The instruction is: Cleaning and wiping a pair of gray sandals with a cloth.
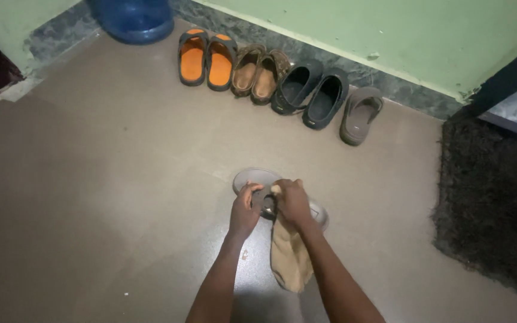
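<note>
Both hands meet over a grey slipper (257,178) that lies on the brown floor (121,179), seen from the head camera looking down. Left hand (245,210) curls its fingers around the slipper's strap from the near side, gripping it. Right hand (292,202) is closed on a tan cloth (288,257), pressing the bunched upper end of it against the strap, while the rest of the cloth hangs down along the right forearm toward the floor. The slipper's toe end points away to the upper left, and its heel end shows just beyond the right wrist.

Farther off, a row of footwear stands against the base of the green wall (390,36): a pair of orange-soled sandals (206,57), then brown sandals (260,73) touching them, then a pair of dark clogs (311,90), and a single grey slipper (361,113) at the right end, which looks like a match for the held one. A blue water jug (134,18) sits in the corner left of the row. A dark shaggy mat (492,197) covers the floor on the right, well apart from the hands.
</note>
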